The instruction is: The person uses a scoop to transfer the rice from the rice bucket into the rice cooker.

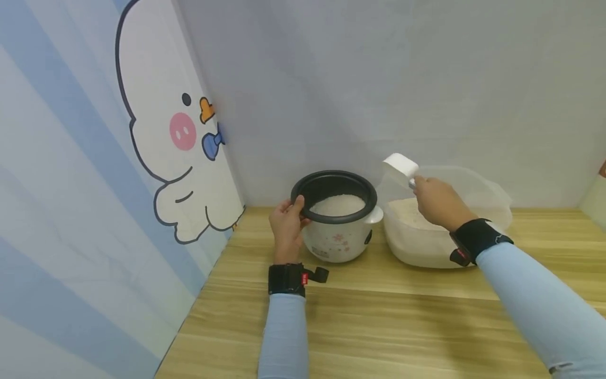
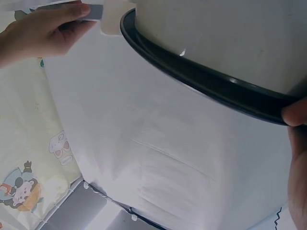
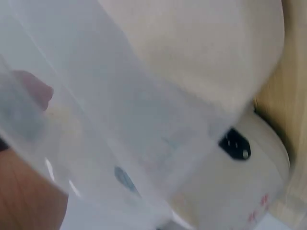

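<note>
A wooden table [image 1: 379, 326] stood in a corner, with a plain wall behind it and a big cartoon duck picture [image 1: 161, 137] on the wall to the left.

On the table sat a clear plastic tub [image 1: 492, 202] with white rice [image 1: 407, 210] inside. Just beside it, to its left, sat a small white rice cooker [image 1: 338, 239] with little pink flowers on its side. The cooker had a black inner pot [image 1: 369, 196] with more white rice in it. The tub and the cooker were very close, but it was hard to tell if they touched.

The left hand [image 1: 286, 226] was on the left side of the cooker. Its fingers were curled over the black rim and gripped it.

The right hand [image 1: 437, 202] was up above the tub. Its fingers pinched the handle of a white scoop [image 1: 401, 166]. The scoop was in the air, between the tub and the cooker, a bit higher than both. What was inside the scoop could not be seen.

Both arms had light blue sleeves and a black band at each wrist.
</note>
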`<state>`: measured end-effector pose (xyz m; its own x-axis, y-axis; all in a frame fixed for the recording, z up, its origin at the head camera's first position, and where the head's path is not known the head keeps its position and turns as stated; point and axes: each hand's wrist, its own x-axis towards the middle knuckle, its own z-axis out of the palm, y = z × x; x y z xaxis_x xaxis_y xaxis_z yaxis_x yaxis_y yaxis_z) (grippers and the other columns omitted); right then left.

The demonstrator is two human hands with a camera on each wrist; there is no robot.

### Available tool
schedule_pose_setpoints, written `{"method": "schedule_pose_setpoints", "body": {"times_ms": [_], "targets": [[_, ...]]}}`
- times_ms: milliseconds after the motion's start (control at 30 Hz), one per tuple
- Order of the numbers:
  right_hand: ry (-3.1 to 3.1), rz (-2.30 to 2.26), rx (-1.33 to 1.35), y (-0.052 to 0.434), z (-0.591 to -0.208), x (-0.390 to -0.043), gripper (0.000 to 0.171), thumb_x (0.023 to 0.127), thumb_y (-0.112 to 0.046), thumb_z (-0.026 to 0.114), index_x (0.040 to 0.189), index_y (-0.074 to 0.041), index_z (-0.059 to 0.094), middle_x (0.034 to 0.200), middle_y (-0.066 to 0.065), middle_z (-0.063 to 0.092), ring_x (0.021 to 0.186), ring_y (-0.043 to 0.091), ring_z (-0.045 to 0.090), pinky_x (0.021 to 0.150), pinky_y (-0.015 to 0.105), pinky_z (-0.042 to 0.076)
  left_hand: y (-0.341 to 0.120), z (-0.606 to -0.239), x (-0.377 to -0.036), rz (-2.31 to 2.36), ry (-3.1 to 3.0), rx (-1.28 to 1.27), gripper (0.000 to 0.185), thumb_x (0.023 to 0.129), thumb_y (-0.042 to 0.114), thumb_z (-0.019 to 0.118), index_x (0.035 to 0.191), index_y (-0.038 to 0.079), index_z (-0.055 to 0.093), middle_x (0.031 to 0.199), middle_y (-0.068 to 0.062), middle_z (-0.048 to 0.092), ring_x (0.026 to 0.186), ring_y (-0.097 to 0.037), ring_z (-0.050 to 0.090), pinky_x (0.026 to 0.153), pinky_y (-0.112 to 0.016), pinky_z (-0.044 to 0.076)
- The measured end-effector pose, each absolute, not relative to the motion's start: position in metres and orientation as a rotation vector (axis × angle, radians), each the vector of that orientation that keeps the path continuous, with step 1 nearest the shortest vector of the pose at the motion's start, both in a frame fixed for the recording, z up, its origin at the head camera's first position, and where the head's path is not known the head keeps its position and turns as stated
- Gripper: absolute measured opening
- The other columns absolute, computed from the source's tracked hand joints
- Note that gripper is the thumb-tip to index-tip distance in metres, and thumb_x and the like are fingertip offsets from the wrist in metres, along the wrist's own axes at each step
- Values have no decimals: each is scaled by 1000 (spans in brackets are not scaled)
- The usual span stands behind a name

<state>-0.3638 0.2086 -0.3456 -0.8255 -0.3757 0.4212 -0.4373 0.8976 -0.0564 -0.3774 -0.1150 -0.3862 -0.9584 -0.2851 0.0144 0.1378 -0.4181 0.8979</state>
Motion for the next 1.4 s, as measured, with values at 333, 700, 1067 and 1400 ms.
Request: {"method": "schedule_pose_setpoints", "body": {"times_ms": [333,700,1067,1400], "targets": [[-2925,248,510,259,-359,-383,8,90,3,52,87,11,54,69,15,55,60,28,54,54,43,46,-110,-389,-385,-2408,-1537,226,43,87,15,71,121,-5,53,84,-6,57,56,-9,55,46,-19,48],[-3036,213,418,290,-380,-397,16,88,4,43,75,4,52,66,15,53,56,30,50,48,43,43,-103,-390,-389,-2392,-1535,217,48,86,14,72,123,-8,51,80,-5,56,53,-8,54,46,-19,48],[-3294,249,268,289,-372,-394,17,88,1,44,74,-1,53,69,13,51,58,27,46,50,36,39,-103,-392,-393,-2388,-1517,223,38,86,13,72,115,-7,56,74,-3,56,51,-8,54,45,-19,48],[-3373,145,616,293,-370,-394,26,92,-9,46,67,-4,51,65,4,44,60,20,41,57,32,37,-106,-389,-388,-2410,-1516,212,39,85,15,73,114,-6,57,76,-4,56,52,-8,53,45,-19,48]]}}
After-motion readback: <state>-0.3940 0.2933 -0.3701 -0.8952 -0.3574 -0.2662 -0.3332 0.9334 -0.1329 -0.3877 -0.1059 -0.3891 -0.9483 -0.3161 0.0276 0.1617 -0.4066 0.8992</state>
